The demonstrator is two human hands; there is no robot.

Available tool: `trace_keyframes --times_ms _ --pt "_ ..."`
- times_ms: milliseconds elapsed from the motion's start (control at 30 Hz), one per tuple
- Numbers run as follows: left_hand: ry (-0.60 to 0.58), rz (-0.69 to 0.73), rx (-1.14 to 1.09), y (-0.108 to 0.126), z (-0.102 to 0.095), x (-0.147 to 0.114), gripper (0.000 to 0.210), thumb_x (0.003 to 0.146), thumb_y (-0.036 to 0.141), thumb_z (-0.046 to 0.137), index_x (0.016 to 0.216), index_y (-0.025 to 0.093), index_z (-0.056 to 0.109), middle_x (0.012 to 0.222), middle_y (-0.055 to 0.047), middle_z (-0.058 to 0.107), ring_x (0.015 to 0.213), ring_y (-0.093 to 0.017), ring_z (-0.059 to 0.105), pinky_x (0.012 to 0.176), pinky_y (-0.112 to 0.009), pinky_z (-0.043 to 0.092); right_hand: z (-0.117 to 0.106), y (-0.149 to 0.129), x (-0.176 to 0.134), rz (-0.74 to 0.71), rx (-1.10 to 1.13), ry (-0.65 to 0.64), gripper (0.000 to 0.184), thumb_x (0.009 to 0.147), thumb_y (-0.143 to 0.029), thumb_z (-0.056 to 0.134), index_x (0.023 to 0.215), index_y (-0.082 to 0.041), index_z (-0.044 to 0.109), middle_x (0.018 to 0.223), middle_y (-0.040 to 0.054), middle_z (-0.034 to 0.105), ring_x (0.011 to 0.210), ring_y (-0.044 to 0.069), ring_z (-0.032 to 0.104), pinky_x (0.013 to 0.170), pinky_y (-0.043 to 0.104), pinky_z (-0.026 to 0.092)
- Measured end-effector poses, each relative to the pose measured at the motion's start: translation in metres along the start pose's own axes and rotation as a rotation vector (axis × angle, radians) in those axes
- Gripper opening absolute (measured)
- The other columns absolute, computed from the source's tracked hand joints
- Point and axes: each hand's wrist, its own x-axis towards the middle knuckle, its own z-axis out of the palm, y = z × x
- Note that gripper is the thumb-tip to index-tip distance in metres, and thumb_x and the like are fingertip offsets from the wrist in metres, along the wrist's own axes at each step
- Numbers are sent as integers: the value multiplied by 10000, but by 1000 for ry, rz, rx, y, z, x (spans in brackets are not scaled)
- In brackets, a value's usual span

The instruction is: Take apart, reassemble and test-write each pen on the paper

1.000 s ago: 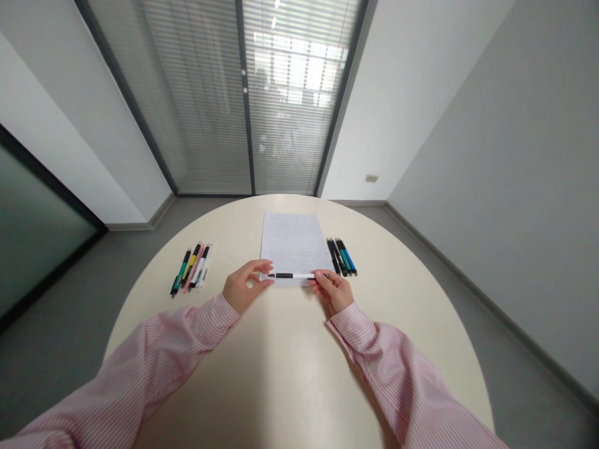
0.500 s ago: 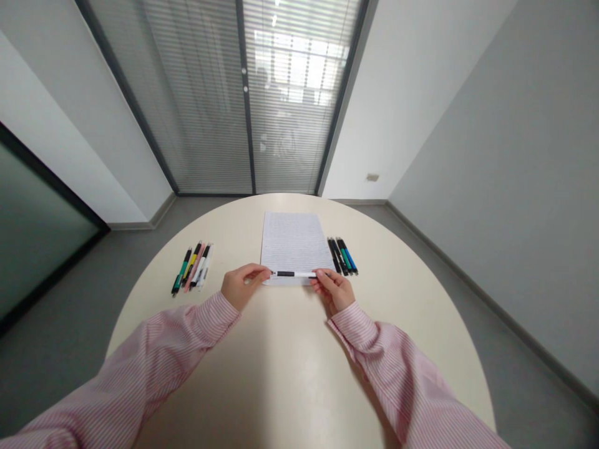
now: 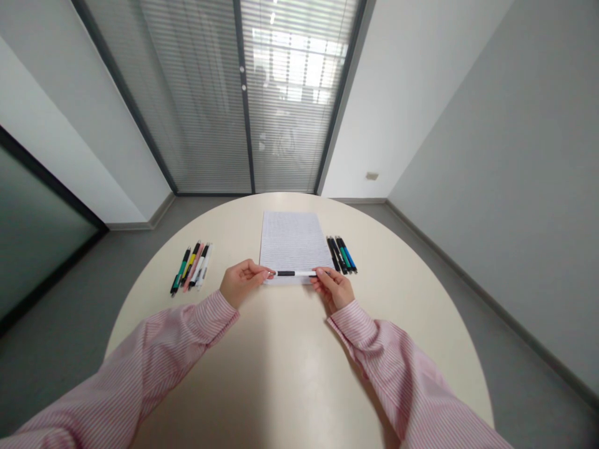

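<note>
A white pen with a black grip (image 3: 299, 274) lies level between my two hands, just above the lower edge of a lined sheet of paper (image 3: 294, 240). My left hand (image 3: 241, 282) is closed, its thumb and finger pinching at the pen's tip end. Whether a small separate part is between those fingertips I cannot tell. My right hand (image 3: 334, 288) is closed around the other end of the pen, thumb on top, fingers curled beneath.
Several mixed pens (image 3: 191, 267) lie side by side on the left of the round cream table (image 3: 290, 374). Several darker pens (image 3: 342, 254), black, green and blue, lie right of the paper, close to my right hand. A glass partition with blinds (image 3: 206, 100) stands beyond.
The thumb and finger of my left hand have shifted very slightly at the pen's tip end. My right hand and the pen stay nearly in place.
</note>
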Motion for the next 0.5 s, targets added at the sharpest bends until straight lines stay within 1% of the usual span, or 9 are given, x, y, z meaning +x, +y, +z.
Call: trace_keyframes --times_ms 100,167,300,367,400,433,500 --pt "-4 -5 -39 -1 0 1 288 658 345 710 614 144 509 802 -124 716 716 -209 685 583 -275 525 0 1 0 -3 7 16 368 493 -357 825 725 -117 670 535 33 667 423 65 567 409 125 460" --pt "12 -6 -53 -2 -1 3 279 668 338 705 631 145 507 811 -125 717 723 -210 684 578 -274 522 0 0 0 -2 8 15 364 496 -353 824 727 -117 670 540 33 669 427 65 569 411 124 462" --pt "123 46 -3 -6 -7 6 239 663 323 703 719 135 568 825 -110 714 762 -199 677 688 -306 537 0 0 -1 -6 15 15 350 508 -344 820 730 -119 671 546 33 671 434 67 572 416 124 464" --pt "172 111 119 -6 -11 7 224 665 317 692 760 138 596 807 -86 710 747 -181 670 701 -292 535 0 1 -1 -7 27 23 347 512 -343 819 732 -121 671 547 33 671 432 67 571 417 126 467" --pt "178 154 228 -6 -12 7 207 672 312 680 770 144 609 786 -68 706 709 -166 662 679 -275 532 -1 1 0 -5 34 27 347 511 -342 818 733 -120 671 548 34 671 431 67 570 418 126 468" --pt "162 208 358 -7 -13 7 180 680 301 666 774 154 623 762 -49 701 662 -148 649 651 -256 525 -1 1 0 -3 40 30 347 511 -339 819 735 -119 671 549 35 671 430 67 570 417 126 468" --pt "82 338 624 -8 -14 7 123 700 275 633 767 174 649 725 -23 690 598 -122 616 595 -226 502 -1 2 0 -2 46 34 345 513 -331 818 737 -115 671 551 38 671 430 69 570 414 127 468"
